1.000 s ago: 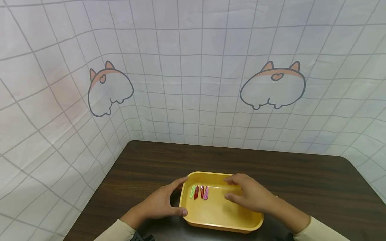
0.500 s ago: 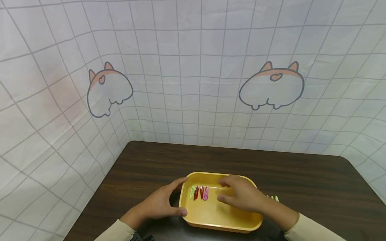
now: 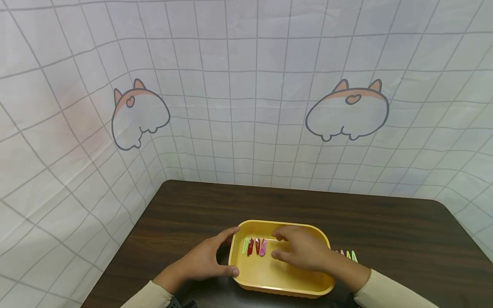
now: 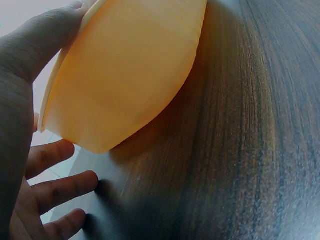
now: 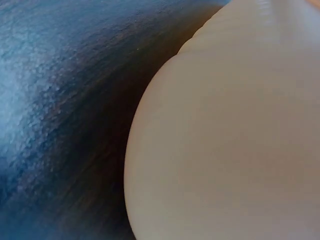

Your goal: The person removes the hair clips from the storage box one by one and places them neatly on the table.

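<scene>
Clips (image 3: 250, 247) are lying in a row inside the tray (image 3: 283, 289), left of the right hand (image 3: 299, 248), which is hanging with thumb and index parted, showing nothing between them. The left hand (image 3: 208, 258) is resting spread along the tray's end, thumb touching the rim. Too low a leftward reach could be knocking the pink clip (image 3: 263, 248) askew; a left-hand push could be sliding the tray. Outer clips (image 3: 348, 255) are lying right of the right hand; its wrist, dropping, could be scattering them across the tabletop (image 3: 192, 205).
</scene>
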Demonstrator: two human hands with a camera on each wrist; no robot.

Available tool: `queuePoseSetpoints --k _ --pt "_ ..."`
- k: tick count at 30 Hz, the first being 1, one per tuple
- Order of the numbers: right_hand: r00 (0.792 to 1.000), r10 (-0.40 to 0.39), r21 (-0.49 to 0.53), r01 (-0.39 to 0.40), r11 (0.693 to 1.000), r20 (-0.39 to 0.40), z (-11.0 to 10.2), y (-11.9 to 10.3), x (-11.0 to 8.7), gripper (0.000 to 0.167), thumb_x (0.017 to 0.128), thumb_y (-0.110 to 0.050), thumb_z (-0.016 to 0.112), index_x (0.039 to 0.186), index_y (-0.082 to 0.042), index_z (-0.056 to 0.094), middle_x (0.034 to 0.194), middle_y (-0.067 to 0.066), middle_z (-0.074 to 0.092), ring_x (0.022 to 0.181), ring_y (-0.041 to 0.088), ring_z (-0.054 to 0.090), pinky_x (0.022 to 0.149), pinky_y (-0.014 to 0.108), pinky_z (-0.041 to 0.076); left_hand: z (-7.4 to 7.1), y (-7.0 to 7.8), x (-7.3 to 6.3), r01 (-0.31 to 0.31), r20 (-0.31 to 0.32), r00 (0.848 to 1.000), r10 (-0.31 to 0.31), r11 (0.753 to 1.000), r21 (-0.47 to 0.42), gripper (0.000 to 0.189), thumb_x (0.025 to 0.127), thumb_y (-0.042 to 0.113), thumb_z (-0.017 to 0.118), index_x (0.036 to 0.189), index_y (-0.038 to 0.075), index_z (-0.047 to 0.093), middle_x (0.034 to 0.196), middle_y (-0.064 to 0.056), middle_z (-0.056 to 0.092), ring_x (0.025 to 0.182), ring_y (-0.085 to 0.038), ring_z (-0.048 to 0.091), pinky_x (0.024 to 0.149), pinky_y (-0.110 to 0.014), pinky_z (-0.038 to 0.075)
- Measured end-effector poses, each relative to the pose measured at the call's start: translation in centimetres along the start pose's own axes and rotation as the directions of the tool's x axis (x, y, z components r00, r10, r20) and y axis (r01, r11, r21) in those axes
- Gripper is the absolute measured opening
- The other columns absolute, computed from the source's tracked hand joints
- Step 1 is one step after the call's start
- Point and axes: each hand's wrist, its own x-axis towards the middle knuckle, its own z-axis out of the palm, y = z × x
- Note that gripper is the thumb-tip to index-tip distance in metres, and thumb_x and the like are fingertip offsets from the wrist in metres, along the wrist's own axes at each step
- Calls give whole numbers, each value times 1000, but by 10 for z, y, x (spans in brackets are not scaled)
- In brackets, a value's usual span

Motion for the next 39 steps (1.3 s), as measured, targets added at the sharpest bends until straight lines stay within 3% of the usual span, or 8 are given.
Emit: queuePoseSetpoints --k 19,27,39 --pt "999 29 -38 -28 999 45 13 1 12 49 90 -44 77 125 -10 68 106 -3 65 96 11 59 88 39 52 0 0 0 -1 4 1000 1 1000 -9 99 82 56 82 162 35 26 136 7 61 130 -18 53 110 -60 36" --pt "996 53 -25 -51 998 71 16 -3 16 52 90 -46 77 125 -9 67 78 -13 54 67 5 51 61 28 45 0 1 0 -7 2 1000 7 1000 -6 100 82 59 81 162 32 27 136 6 61 129 -18 54 109 -59 36" --pt "992 108 -57 -104 993 72 22 -8 19 50 89 -46 78 124 -12 67 70 -13 53 59 5 49 52 28 41 -1 1 -1 -8 7 1000 8 1000 -10 100 83 57 81 163 31 26 137 7 60 130 -17 53 110 -59 36"
